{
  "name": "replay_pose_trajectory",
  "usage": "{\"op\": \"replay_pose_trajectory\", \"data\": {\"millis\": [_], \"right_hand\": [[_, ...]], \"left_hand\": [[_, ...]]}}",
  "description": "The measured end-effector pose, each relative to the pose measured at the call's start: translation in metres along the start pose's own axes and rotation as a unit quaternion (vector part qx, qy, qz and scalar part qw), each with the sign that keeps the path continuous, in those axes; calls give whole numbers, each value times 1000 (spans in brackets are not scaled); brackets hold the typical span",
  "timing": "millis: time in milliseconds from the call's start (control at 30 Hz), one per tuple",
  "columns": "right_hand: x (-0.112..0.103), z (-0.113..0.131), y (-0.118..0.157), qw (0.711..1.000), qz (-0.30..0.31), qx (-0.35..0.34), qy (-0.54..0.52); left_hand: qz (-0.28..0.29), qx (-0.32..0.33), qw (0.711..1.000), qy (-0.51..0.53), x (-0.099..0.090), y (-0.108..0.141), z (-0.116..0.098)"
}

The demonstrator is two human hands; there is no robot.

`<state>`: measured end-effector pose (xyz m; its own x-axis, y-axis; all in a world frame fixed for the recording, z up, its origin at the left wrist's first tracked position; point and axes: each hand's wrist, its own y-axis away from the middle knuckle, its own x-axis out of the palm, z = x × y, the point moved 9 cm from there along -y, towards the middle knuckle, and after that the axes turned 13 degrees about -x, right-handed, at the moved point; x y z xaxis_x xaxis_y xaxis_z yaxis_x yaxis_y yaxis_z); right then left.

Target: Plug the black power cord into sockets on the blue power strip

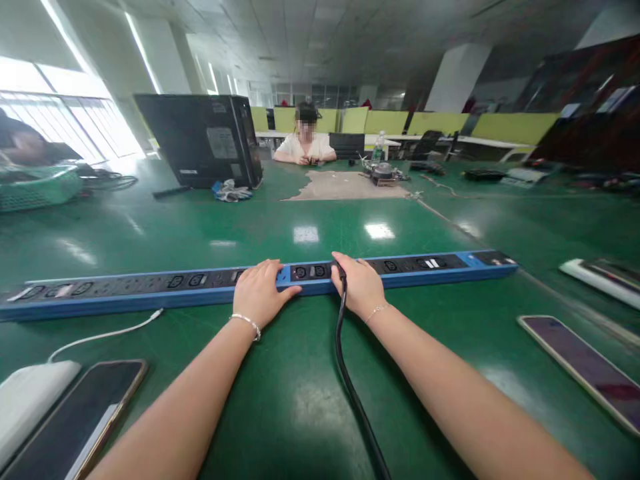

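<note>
A long blue power strip [310, 287] with black sockets lies across the green table. My left hand [260, 290] rests over the strip left of its middle, thumb apart from the fingers, pressing on its top and front side. My right hand [359, 283] is closed round the black plug at the end of a black cable [343, 360]. That plug sits at a socket right of the strip's middle; my fingers hide how deep it is. The cable runs down toward the bottom edge.
Phones [85, 420] [585, 367] lie at the near left and right, beside a white power bank [37, 393] with a cable. Farther back are a black computer case [205, 140], gloves [231, 191], a green basket [43, 190], a bottle [379, 147] and a seated person [306, 143].
</note>
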<state>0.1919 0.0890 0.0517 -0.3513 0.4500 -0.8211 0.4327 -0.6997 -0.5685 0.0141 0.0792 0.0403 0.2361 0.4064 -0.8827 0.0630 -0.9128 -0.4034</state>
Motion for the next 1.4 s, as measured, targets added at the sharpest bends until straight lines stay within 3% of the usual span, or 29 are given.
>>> {"op": "replay_pose_trajectory", "data": {"millis": [167,367,633,767,900,1067,1133,1200,1400], "right_hand": [[-2,3,6,999,-20,-28,-5],[-1,-4,11,995,-90,24,-27],[0,-8,9,993,-106,38,-47],[-11,-17,12,974,-173,99,-109],[-33,-48,19,939,-258,160,-162],[-61,-135,53,893,-344,216,-194],[-60,-169,70,883,-328,249,-223],[-59,-189,80,892,-294,260,-224],[-48,-194,80,923,-207,235,-225]], "left_hand": [[1,-1,1000,7,1,0,-1],[2,1,1000,1,1,-1,-1],[10,-3,1000,-7,2,-3,1],[6,0,1000,-11,1,-3,1],[3,2,1000,-14,1,-2,0],[4,4,1000,-12,0,-2,-1],[5,3,1000,-10,0,-2,-1],[6,0,1000,-10,0,-2,0],[12,-6,1000,-5,2,-3,2]]}}
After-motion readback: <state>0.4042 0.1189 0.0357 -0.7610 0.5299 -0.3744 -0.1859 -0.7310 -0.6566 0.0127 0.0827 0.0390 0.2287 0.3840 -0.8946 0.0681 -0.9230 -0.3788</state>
